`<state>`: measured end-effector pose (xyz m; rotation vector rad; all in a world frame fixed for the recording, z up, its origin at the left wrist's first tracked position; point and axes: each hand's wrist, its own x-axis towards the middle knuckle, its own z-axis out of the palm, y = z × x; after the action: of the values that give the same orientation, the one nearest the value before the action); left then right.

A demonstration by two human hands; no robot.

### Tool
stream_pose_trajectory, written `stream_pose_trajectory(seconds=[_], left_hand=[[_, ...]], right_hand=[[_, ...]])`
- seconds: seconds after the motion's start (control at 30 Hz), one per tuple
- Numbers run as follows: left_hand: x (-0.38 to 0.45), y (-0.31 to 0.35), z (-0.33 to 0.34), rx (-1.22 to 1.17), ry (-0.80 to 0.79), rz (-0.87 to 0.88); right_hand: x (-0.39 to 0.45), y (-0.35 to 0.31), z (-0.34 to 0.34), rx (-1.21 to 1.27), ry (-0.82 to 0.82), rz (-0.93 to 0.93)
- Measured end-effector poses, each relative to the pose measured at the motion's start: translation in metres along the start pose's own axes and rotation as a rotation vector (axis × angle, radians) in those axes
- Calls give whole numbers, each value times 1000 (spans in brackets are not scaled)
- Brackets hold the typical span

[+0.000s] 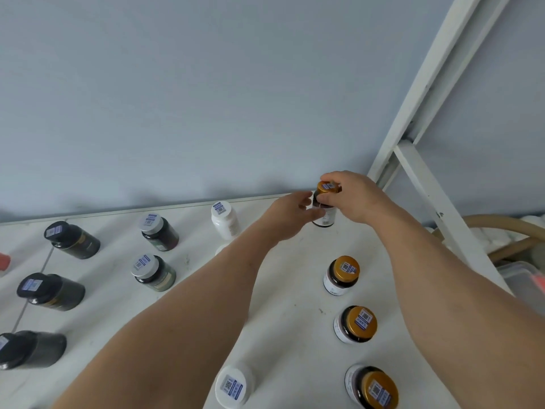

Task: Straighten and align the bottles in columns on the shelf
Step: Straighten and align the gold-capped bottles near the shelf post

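Note:
A gold-capped dark bottle (326,202) stands upright at the back of the white shelf (295,290), near the wall. My right hand (354,199) grips its cap and neck. My left hand (290,214) holds its body from the left. Three more gold-capped bottles (342,276) (356,324) (373,386) stand in a column running toward me. White bottles (224,219) (234,385) form a column partly hidden by my left arm. Grey-capped bottles (159,233) (153,273) and black bottles (72,240) (50,292) (29,349) stand further left.
A blue-grey wall (206,98) backs the shelf. A white metal frame post (424,93) rises at the right with a diagonal brace. Beyond the shelf's right edge lie a tan hose (501,222) and a plastic box (522,278). A red-capped item (3,262) shows at the left edge.

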<state>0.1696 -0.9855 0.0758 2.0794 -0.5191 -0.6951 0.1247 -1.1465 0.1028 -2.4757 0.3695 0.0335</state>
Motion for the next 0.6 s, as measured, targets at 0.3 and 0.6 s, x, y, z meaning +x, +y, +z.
stream_pose_trajectory(seconds=[0.3,0.6], left_hand=[[-7,3,-1,-248,-87,46],[-7,9,-1,-401,-169,17]], right_hand=[[-11,-3,-6,79,24,-29],[-14,-5,-15,25,15,-37]])
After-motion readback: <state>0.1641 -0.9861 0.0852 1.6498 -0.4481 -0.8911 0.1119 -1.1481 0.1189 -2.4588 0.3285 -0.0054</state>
